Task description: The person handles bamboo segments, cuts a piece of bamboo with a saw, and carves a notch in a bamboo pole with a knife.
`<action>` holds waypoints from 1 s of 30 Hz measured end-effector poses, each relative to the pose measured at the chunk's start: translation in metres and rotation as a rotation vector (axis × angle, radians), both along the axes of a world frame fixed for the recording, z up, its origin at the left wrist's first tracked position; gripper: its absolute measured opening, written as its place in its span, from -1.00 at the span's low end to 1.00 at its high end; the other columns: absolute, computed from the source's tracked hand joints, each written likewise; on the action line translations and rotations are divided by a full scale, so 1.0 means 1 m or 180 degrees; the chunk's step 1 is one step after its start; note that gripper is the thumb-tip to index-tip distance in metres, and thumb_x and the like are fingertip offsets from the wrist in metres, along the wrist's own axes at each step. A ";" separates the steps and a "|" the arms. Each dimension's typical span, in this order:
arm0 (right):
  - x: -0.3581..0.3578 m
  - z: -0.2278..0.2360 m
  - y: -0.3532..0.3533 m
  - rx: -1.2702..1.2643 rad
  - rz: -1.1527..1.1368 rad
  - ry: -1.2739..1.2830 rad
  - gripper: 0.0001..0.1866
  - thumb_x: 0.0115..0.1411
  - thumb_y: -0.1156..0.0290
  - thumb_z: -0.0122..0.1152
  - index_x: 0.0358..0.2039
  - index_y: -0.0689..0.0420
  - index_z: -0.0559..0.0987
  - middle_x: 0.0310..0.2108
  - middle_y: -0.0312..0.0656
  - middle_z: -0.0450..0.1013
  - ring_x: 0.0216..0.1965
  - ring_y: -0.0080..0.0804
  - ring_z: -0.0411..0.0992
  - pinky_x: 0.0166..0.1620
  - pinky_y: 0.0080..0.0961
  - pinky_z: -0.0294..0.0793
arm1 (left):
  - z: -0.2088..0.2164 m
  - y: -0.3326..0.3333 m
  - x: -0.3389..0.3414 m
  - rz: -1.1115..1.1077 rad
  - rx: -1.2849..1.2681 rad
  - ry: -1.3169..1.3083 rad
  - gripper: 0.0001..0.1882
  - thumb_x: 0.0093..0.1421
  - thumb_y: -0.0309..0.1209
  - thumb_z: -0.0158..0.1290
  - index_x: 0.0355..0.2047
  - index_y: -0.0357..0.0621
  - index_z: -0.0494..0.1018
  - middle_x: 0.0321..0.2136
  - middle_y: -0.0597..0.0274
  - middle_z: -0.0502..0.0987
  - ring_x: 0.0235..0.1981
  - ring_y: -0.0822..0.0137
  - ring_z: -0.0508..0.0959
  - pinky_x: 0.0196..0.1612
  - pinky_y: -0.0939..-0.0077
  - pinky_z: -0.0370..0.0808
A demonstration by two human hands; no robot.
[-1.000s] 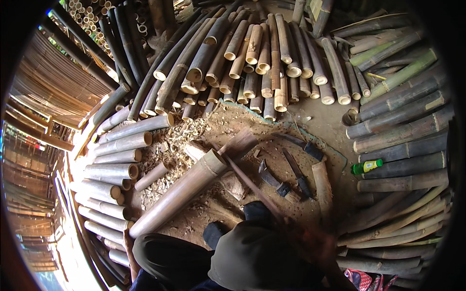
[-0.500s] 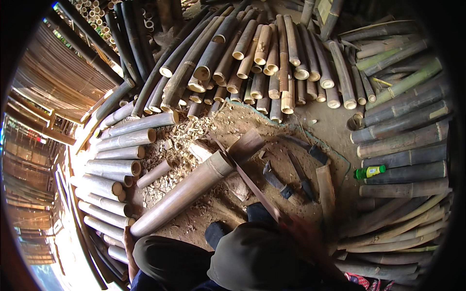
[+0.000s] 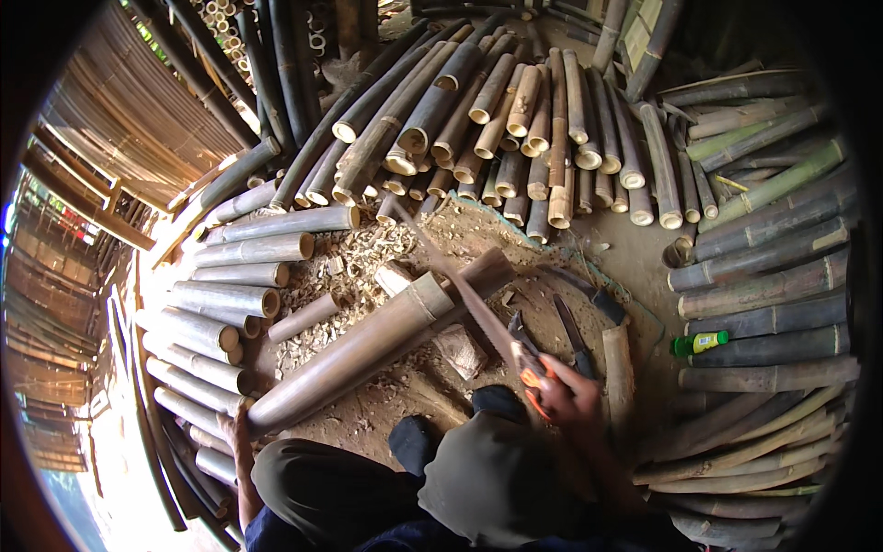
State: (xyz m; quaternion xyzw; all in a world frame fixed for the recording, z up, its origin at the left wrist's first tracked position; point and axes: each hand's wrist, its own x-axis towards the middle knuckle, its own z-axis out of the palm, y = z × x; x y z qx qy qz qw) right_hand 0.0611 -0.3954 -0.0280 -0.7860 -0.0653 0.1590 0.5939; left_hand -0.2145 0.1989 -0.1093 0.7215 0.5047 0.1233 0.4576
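forward and away from the body, the right hand has pushed the saw since half a second ago; then it sat blurred and low by the right knee, and now it is clearly seen between 4 and 5 o'clock, fingers wrapped round the orange-and-black handle. the blade's tip reaches farther out, toward 11 o'clock, with much of its length past the tube. the whole view has slid a little too, so the piles sit farther right.

for the sawing, i judge this to be near the outward end of a stroke. the blade lies across the thick bamboo tube just beyond its pale joint ring; how deep the cut goes i cannot tell.

that tube runs slantwise from 8 o'clock to just above 3, with a rough wood block showing under its lower side. at 8 o'clock the left hand is against the tube's near end, much as before; how firmly it grips i cannot tell. it seems to steady the tube, since that end has barely shifted.

a short bamboo piece lies between 8 and 9 o'clock among pale shavings. toward 4 o'clock, just beside the saw, a dark knife lies on the ground.
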 end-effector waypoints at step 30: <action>-0.023 0.130 -0.029 0.0391 -0.1154 -0.0513 -0.08 0.07 0.31 0.33 0.40 0.48 0.27 -0.48 -0.39 0.39 -0.47 -0.64 0.32 -0.28 -0.72 0.32 | -0.071 0.143 0.073 0.1625 -0.1070 -0.2114 -0.39 0.15 -0.01 0.40 -0.03 -0.27 0.54 -0.23 0.13 0.61 -0.28 0.20 0.65 -0.20 0.14 0.69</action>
